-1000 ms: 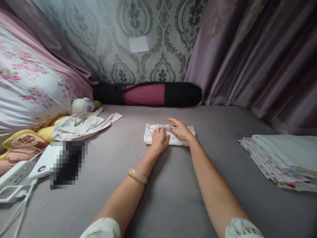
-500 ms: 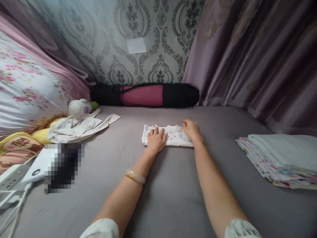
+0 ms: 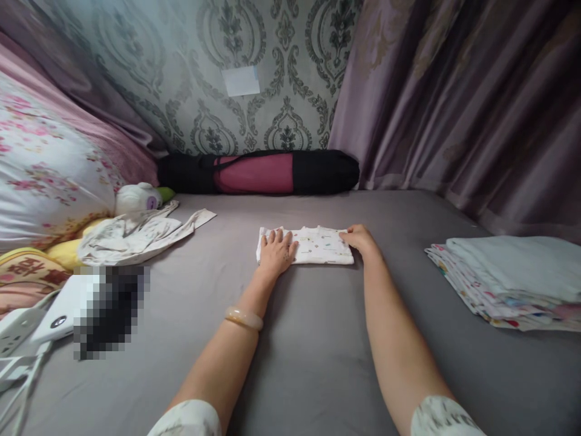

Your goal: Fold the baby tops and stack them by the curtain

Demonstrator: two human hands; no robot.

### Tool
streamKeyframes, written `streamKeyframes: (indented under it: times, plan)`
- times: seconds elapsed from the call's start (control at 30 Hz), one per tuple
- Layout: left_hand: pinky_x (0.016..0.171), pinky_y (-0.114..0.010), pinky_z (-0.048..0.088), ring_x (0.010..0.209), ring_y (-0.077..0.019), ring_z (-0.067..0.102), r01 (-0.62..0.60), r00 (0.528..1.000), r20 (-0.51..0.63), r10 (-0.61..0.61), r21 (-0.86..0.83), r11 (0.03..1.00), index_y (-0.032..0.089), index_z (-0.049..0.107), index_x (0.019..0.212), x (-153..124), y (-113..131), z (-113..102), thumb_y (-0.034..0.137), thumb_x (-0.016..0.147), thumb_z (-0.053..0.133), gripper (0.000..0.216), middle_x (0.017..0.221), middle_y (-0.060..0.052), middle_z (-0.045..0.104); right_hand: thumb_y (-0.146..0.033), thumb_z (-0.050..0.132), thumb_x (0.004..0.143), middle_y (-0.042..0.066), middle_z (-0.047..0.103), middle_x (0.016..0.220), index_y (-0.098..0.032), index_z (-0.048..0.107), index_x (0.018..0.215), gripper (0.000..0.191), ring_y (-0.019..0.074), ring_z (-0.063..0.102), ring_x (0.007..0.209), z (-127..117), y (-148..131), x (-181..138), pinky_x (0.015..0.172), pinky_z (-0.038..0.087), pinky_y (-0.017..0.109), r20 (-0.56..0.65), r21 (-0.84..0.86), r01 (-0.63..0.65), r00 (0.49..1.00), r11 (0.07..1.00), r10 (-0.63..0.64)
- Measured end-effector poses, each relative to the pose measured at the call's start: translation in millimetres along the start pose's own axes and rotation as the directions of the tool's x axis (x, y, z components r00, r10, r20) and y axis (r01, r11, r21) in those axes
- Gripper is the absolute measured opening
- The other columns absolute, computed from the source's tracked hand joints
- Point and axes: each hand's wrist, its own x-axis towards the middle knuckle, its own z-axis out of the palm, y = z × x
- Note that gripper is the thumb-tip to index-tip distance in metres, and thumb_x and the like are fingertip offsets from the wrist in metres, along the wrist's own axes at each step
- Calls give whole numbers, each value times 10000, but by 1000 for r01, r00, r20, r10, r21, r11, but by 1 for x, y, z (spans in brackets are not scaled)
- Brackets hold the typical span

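Note:
A small white garment (image 3: 318,247) with a tiny coloured print lies folded into a flat rectangle on the grey bed sheet. My left hand (image 3: 276,253) rests flat on its left part, fingers spread and pointing away from me; a pale bangle (image 3: 244,318) circles that wrist. At the garment's right edge is my right hand (image 3: 362,240), thumb and fingers closed on the far right corner. The undersides of the right fingers are partly hidden.
A stack of folded cloths (image 3: 521,272) stands at the right. On the left lie a crumpled pale garment (image 3: 131,236), a plush toy (image 3: 136,198), a white device (image 3: 68,309) and a power strip (image 3: 16,330) with cables. A black-and-maroon roll bag (image 3: 254,174) lies along the wall.
My right hand has shifted from lying over the garment's right part to its right edge, uncovering more print. My left hand stays flat on it. The view has turned slightly right.

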Motion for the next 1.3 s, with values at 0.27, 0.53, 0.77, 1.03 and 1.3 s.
streamKeyframes:
  times: [0.27,0.53,0.77,1.03,1.3]
  plan:
    - [1153,-540,205,1416,-296,303,43,997,72,-36,-102,994,237,441,1404,11,-15,5,480,981,268,518,1513,-98,406,-314,586,839,152,732,1024,-174,735,995,257,268,684,959,2,-2,-15,753,504,316,-108,-14,-41,993,999,39]
    - [1147,-518,218,1383,-278,357,34,990,-137,-44,-77,996,154,521,1281,4,1,-15,358,996,275,429,1391,-157,524,-245,431,933,253,648,1158,-85,612,1201,361,341,626,1091,0,-23,-42,873,472,433,-193,-103,-13,981,995,-7]
    - [1091,-421,336,1318,-257,450,-69,997,-41,65,-124,990,126,482,1320,-9,34,-12,246,961,332,407,1379,-156,538,-224,302,982,142,530,1408,-143,516,1344,428,264,423,1347,25,-52,-85,1124,260,458,-15,-289,567,803,771,-596]
    - [1167,-459,227,1412,-260,341,-80,997,-32,76,-128,988,137,423,1420,-4,18,8,352,995,277,499,1483,-139,451,-289,253,976,77,336,1557,-154,401,1473,536,267,240,1451,44,-50,-81,1177,133,529,128,-304,680,723,668,-678]
    - [1154,-570,188,1445,-319,262,-69,997,33,73,-118,991,253,365,1477,-3,16,4,451,988,260,538,1538,-89,376,-331,233,980,44,280,1582,-190,310,1522,566,260,215,1460,50,-42,-73,1174,146,530,141,-245,673,737,698,-661]
